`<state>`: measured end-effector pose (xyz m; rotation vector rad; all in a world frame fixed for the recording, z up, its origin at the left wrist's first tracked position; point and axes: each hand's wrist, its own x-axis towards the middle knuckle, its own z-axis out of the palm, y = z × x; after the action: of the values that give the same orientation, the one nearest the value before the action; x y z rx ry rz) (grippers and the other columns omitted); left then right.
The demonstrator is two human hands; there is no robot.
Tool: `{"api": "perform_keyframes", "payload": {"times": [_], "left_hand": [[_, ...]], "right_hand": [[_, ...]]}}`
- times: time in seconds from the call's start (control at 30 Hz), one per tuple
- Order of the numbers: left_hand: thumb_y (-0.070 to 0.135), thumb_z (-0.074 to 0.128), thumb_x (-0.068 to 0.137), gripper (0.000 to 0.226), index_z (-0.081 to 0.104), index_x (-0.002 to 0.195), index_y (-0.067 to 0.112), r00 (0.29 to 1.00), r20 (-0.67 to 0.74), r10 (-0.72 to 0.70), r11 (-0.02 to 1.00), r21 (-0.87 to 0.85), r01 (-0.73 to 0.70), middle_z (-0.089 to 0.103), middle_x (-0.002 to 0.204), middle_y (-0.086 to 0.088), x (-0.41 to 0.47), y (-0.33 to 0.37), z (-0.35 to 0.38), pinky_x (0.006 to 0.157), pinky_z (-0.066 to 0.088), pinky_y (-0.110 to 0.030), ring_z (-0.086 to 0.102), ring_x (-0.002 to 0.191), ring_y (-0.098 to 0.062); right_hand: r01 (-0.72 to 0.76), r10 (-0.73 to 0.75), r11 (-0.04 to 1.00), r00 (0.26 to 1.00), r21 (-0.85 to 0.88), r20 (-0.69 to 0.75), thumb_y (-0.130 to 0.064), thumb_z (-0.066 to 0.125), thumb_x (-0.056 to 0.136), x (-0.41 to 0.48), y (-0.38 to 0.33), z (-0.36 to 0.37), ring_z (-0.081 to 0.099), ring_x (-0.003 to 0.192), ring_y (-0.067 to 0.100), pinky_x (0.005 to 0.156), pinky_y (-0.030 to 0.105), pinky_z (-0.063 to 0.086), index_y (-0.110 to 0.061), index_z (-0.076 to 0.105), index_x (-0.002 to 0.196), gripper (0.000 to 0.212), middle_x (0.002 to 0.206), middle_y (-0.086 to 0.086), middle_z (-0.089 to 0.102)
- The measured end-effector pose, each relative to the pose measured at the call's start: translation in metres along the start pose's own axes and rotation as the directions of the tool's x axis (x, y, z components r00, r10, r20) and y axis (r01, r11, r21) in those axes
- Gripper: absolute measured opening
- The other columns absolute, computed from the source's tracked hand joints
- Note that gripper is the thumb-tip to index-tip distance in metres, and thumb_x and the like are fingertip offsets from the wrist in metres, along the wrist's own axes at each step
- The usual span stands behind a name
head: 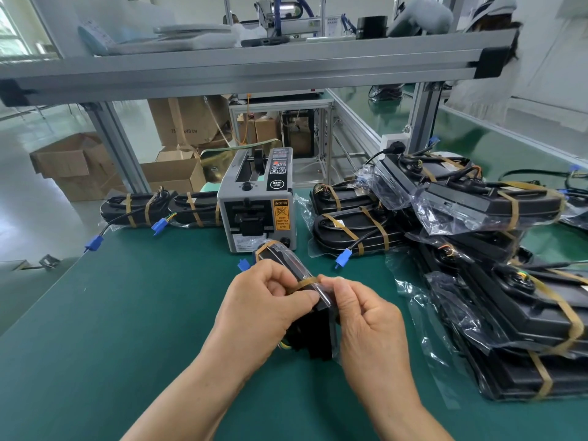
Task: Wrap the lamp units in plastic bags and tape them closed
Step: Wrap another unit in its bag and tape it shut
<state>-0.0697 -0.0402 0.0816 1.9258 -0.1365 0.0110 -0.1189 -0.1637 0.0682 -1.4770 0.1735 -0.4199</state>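
Note:
A black lamp unit (pixel 313 332) in a clear plastic bag is held end-on above the green table, between my two hands. My left hand (pixel 261 310) grips its left side, thumb and fingers pinching a brown tape strip (pixel 304 282) that crosses the bag. My right hand (pixel 366 316) pinches the other end of that strip on the right side. Another brown tape band (pixel 264 248) rings the far end of the unit. A blue connector (pixel 243 265) peeks out behind my left hand.
A grey tape dispenser (pixel 257 205) stands just beyond the unit. Bagged, taped lamp units (pixel 496 281) are piled at the right; two more (pixel 159 208) lie at the left of the dispenser. An aluminium shelf frame (pixel 254 71) spans overhead. Cardboard boxes (pixel 76 163) sit on the floor.

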Motion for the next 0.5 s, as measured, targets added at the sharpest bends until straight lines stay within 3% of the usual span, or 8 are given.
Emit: {"api": "perform_keyframes", "payload": {"times": [0.2, 0.27, 0.33, 0.5], "left_hand": [[0.049, 0.074, 0.066, 0.026, 0.067, 0.072, 0.025, 0.999, -0.028, -0.024, 1.0, -0.007, 0.023, 0.065, 0.062, -0.007, 0.0042, -0.0036, 0.0015, 0.06, 0.045, -0.032, 0.05, 0.053, -0.009], [0.047, 0.077, 0.07, 0.025, 0.066, 0.073, 0.025, 1.0, -0.006, -0.002, 1.0, -0.002, 0.001, 0.058, 0.058, -0.009, 0.0043, -0.0052, 0.0008, 0.059, 0.043, -0.031, 0.046, 0.052, -0.009], [0.044, 0.081, 0.07, 0.026, 0.064, 0.075, 0.026, 0.999, 0.039, 0.032, 1.0, -0.004, -0.031, 0.046, 0.051, 0.004, 0.0032, -0.0062, -0.0005, 0.053, 0.038, -0.026, 0.039, 0.05, -0.009], [0.061, 0.078, 0.045, 0.049, 0.059, 0.079, 0.032, 0.993, 0.102, 0.051, 0.998, 0.042, -0.056, 0.034, 0.05, 0.014, 0.0029, -0.0054, -0.0049, 0.048, 0.03, -0.02, 0.03, 0.049, -0.007]], "right_hand": [[-0.008, 0.008, 1.0, 1.0, -0.016, -0.012, -0.016, 0.056, 0.1, 0.0013, 0.002, -0.0002, 0.069, 0.066, -0.002, 0.056, 0.005, 0.046, -0.021, 0.077, 0.078, 0.031, 0.074, -0.011, 0.076], [-0.009, 0.009, 1.0, 1.0, -0.01, -0.012, -0.017, 0.056, 0.1, 0.0018, 0.0032, -0.0011, 0.07, 0.069, 0.0, 0.057, 0.006, 0.047, -0.022, 0.077, 0.077, 0.032, 0.075, -0.01, 0.076], [-0.001, 0.001, 1.0, 1.0, -0.017, -0.01, -0.018, 0.056, 0.101, 0.0019, 0.0046, -0.0014, 0.071, 0.074, 0.003, 0.061, 0.008, 0.049, -0.027, 0.078, 0.075, 0.035, 0.077, -0.01, 0.077], [-0.009, 0.009, 0.999, 1.0, -0.046, 0.006, -0.021, 0.054, 0.101, 0.0032, 0.0071, -0.0022, 0.073, 0.08, 0.004, 0.07, 0.017, 0.055, -0.041, 0.078, 0.079, 0.039, 0.081, -0.012, 0.077]]}}
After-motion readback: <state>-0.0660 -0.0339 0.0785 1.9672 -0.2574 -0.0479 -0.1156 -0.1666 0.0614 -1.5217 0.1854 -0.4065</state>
